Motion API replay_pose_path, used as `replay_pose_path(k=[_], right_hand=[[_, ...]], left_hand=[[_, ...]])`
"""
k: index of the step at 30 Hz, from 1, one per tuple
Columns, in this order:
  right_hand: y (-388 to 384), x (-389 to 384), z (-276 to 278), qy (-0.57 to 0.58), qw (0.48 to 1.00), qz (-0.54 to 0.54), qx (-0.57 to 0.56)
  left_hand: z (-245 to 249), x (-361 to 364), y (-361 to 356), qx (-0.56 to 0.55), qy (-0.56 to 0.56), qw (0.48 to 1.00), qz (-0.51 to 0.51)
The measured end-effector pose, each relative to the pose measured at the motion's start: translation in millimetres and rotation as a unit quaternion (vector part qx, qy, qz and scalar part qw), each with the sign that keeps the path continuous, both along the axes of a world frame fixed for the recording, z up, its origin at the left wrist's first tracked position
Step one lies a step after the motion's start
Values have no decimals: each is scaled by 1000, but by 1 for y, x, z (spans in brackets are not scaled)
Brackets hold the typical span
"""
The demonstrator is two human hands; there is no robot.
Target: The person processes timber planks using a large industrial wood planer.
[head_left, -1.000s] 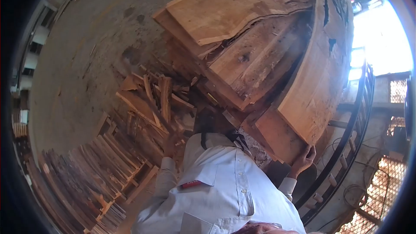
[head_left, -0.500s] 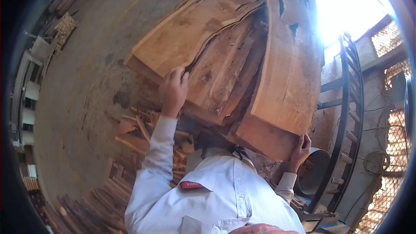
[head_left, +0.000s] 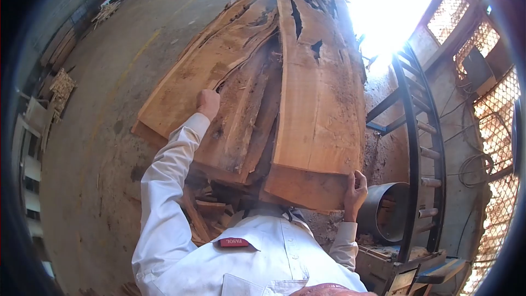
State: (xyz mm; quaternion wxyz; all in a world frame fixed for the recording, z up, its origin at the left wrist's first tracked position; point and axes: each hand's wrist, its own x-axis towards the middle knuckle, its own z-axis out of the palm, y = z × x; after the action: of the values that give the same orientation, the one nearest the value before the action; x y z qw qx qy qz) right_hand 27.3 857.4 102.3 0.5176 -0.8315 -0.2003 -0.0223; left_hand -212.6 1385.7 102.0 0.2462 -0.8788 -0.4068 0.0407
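A stack of long rough-sawn wood slabs [head_left: 241, 77] lies in front of me, running away from me. The right-hand slab [head_left: 320, 109] is pale, with dark splits near its far end. My right hand [head_left: 355, 192] grips the near right corner of that slab, fingers curled round its edge. My left hand [head_left: 208, 103] rests on the left slabs, fingers curled at a crack between two boards. My white shirt sleeve [head_left: 164, 186] stretches out to it.
Offcut scraps [head_left: 205, 214] lie under the near end of the stack. A dark metal ladder frame [head_left: 416, 131] and a grey metal drum [head_left: 383, 211] stand at my right. Wire mesh panels [head_left: 493, 115] line the right wall. Concrete floor [head_left: 104, 87] spreads left, with small wood piles [head_left: 60, 87].
My view has tilted up along the slabs. My left hand rose from the scrap pile onto the left slabs. My right hand stayed on the right slab's near corner.
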Motion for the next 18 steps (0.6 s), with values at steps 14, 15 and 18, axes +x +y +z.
replay_pose_path(k=[14, 15, 18], right_hand=[[-4, -1, 0, -19, 1000, 8, 1], [-2, -1, -1, -3, 1000, 10, 13], [-3, 2, -6, 14, 999, 7, 30]], left_hand=[[111, -55, -124, -342, -288, 890, -88], [102, -77, -129, -377, -318, 866, -83], [78, -138, -180, -440, -394, 807, 8]])
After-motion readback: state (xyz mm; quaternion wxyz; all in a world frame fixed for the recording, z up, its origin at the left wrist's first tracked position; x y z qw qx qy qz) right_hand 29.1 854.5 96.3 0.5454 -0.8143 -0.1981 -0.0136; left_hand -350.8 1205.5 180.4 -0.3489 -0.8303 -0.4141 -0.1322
